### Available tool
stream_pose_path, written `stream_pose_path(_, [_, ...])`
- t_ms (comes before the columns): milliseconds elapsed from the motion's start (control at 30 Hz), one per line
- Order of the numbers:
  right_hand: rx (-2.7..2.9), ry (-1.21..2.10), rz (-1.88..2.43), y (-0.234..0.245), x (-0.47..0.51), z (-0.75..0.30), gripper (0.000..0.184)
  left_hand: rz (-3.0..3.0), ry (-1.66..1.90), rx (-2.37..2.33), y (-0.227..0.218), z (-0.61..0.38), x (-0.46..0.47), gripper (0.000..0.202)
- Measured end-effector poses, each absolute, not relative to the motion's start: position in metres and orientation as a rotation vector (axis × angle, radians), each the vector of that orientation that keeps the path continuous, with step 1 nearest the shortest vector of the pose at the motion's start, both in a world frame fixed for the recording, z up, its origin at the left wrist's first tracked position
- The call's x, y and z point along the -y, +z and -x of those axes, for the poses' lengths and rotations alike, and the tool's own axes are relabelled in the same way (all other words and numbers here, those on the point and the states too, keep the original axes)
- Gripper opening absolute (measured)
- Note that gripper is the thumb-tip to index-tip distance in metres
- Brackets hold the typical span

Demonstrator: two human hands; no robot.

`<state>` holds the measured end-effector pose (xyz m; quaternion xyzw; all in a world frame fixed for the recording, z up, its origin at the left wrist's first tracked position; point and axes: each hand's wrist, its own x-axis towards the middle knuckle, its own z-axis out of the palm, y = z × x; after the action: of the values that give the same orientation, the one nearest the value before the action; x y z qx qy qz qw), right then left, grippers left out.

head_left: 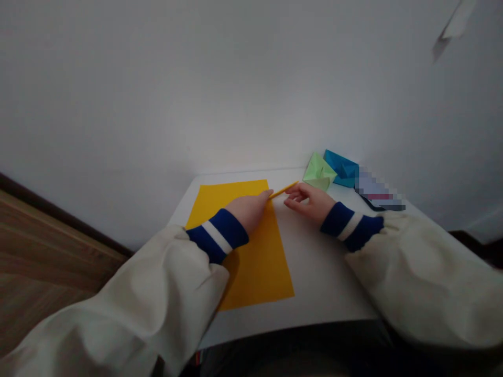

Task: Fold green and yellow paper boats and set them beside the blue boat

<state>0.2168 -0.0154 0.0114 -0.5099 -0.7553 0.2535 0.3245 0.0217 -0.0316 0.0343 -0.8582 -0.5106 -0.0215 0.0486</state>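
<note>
A yellow sheet of paper [259, 262] lies flat on a small white table [330, 283]. My left hand [249, 209] rests on the sheet near its far right corner, fingers closed on the paper's edge. A thin yellow strip [283, 190], seemingly the sheet's lifted corner or edge seen side-on, runs from my left fingertips to my right hand [308, 201]. My right fingers are curled and pinch the strip's far end just above the table. Both arms wear cream sleeves with blue and white cuffs.
A folded green paper shape [319, 172] and a folded blue paper shape [342, 167] sit at the table's far right corner against the white wall. A blurred flat item [379, 193] lies beside them. Wooden floor [35, 262] shows at left.
</note>
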Motion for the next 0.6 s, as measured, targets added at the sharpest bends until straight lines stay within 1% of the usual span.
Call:
stream_pose_path(100, [1.787, 1.015, 1.239, 0.011, 0.017, -0.204, 0.041, 2.655, -0.194, 1.669, 0.037, -0.029, 0.036, 0.035])
stream_pose_path(167, [1.693, 1.175, 1.172, 0.010, 0.019, -0.195, 0.052, 2.703, -0.320, 1.718, 0.037, -0.036, 0.039, 0.036])
stream_pose_path(233, [1.631, 1.219, 1.122, 0.007, 0.021, -0.189, 0.058, 2.793, -0.531, 1.755, 0.034, -0.043, 0.041, 0.037])
stream_pose_path(400, [1.531, 1.318, 0.985, -0.001, 0.021, -0.186, 0.063, 3.049, -1.132, 1.561, 0.023, -0.051, 0.040, 0.038])
stream_pose_path(500, [1.533, 1.366, 0.924, -0.003, 0.019, -0.188, 0.066, 3.125, -1.386, 1.368, 0.016, -0.050, 0.036, 0.043])
stream_pose_path(600, [1.574, 1.336, 0.912, -0.004, 0.018, -0.190, 0.066, 3.226, -1.581, 1.380, 0.008, -0.048, 0.033, 0.050])
